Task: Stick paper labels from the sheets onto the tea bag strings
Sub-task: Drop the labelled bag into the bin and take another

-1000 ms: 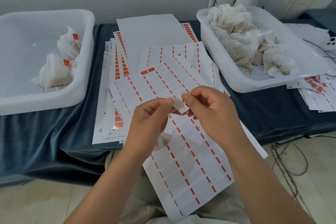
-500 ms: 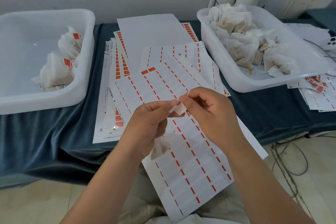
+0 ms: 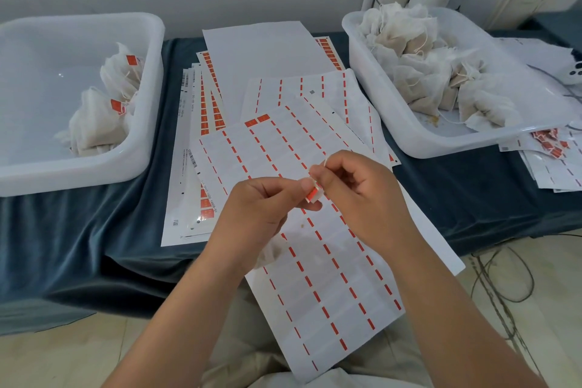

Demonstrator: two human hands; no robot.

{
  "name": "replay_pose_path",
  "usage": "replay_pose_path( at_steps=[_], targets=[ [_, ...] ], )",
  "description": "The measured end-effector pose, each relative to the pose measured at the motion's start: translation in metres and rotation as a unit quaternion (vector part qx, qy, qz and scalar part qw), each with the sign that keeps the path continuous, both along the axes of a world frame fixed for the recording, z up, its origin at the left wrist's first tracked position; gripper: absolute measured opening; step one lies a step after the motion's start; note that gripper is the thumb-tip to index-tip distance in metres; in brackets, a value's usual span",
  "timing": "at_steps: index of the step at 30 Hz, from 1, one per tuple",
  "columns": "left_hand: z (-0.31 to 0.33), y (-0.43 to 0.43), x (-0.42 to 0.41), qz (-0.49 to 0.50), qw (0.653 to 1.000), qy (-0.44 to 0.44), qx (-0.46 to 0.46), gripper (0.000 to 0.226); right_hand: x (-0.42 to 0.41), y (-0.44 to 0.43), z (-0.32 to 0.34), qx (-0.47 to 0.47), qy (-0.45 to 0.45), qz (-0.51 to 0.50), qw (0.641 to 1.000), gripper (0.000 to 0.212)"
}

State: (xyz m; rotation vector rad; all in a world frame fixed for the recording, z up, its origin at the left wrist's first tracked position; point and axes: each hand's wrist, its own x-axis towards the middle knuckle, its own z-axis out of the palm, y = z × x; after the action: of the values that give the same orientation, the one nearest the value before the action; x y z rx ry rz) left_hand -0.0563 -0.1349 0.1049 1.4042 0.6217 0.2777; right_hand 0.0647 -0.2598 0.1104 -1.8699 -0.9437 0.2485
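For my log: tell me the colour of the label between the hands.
The label is red-orange and white; the head view shows it.

Both forearms reach forward; the left hand and right hand meet fingertip to fingertip, thumbs and forefingers curled, both pinching one small red-and-white paper label.

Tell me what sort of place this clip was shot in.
Probably a small makeshift packing station rather than a factory line: a dark blue cloth as the work surface, a left tub and a right tub of tea bags, and loose label sheets spread between them.
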Motion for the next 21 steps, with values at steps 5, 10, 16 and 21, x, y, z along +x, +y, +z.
replay_pose_path(
  at_steps=[5,10,16,21],
  targets=[
    [-0.003,-0.003,0.002,0.027,1.000,0.007,0.012,0.032,0.000,0.001,-0.002,-0.004,0.041,0.000,0.999,0.020],
    [-0.005,-0.004,0.004,0.055,0.998,0.006,-0.020,0.032,0.000,0.004,-0.002,0.020,0.163,0.029,0.986,0.021],
    [-0.004,-0.008,0.006,0.144,0.990,0.001,-0.010,0.018,-0.003,0.015,-0.006,0.021,0.284,0.011,0.959,0.030],
    [-0.008,-0.012,0.006,0.188,0.982,-0.024,0.012,0.015,-0.017,0.015,-0.017,-0.006,0.215,0.042,0.976,0.038]
  ],
)
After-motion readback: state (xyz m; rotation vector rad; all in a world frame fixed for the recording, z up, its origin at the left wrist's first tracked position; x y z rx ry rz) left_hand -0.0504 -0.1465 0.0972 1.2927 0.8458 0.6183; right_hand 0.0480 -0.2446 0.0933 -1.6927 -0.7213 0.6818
